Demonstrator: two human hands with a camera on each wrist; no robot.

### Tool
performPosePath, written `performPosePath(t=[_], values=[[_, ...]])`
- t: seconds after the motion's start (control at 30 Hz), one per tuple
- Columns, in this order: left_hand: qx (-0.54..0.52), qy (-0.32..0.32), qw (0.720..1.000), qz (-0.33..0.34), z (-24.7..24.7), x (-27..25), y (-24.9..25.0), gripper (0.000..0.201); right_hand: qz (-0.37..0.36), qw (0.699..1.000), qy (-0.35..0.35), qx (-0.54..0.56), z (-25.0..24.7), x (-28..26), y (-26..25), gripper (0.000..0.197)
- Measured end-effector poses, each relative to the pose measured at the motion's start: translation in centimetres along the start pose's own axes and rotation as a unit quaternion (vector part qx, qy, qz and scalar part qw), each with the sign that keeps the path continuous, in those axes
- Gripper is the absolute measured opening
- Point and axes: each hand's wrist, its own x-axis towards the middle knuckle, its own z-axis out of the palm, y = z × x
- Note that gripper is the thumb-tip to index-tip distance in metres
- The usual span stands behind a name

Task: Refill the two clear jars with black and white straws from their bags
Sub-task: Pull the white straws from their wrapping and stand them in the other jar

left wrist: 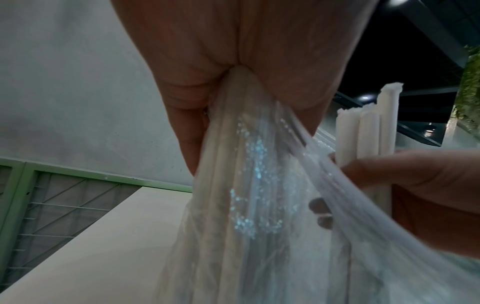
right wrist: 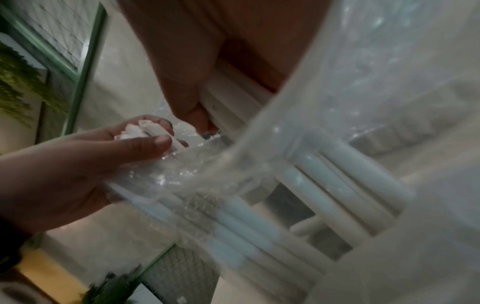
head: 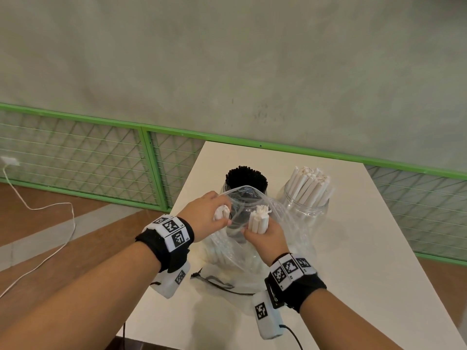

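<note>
A thin white cable (head: 38,238) trails across the brown floor at far left. The left hand (head: 206,214) has its fingers (left wrist: 187,131) curled around a small bunch of white paper-wrapped straws (head: 222,212) and pinches the rim of the crinkled clear plastic bag (head: 242,248), which stands open on the white surface (head: 353,248) with more white straws visible inside it. Just beside it, the right hand (head: 265,236) grips a second, upright bunch of white straws (head: 258,219) over the bag's mouth, fingers clamped around them. Behind the bag stands the clear jar packed with black straws (head: 246,178). To its right, near but apart, the clear round jar of white straws (head: 307,195) holds its straws leaning.
</note>
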Motion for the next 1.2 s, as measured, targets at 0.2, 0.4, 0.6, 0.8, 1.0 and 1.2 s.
performPosePath(t=[0.2,0.4,0.6,0.8,1.0,1.2], values=[[0.007,0.001,1.000,-0.002,0.0,0.0,0.1,0.028,-0.003,0.998,-0.051,-0.027,-0.8,0.6,-0.8,0.013],[0.014,-0.001,1.000,0.000,0.0,0.0,0.3,0.028,0.003,0.997,-0.060,-0.056,-1.6,0.1,-1.5,0.009],[0.018,-0.002,1.000,-0.007,-0.1,0.1,0.4,0.027,-0.133,0.991,-0.028,0.016,-4.9,-0.9,-10.0,0.023],[0.018,-0.013,1.000,-0.010,-0.2,0.4,0.5,0.029,-0.156,0.972,0.098,0.145,-11.1,1.7,-15.1,0.017],[0.019,-0.011,1.000,-0.014,-0.2,0.5,0.7,0.027,-0.136,0.958,0.205,0.146,-14.3,5.3,-14.3,0.014],[0.006,-0.010,1.000,-0.023,-0.1,0.3,0.7,0.026,-0.075,0.972,0.221,0.024,-14.5,8.6,-10.1,0.011]])
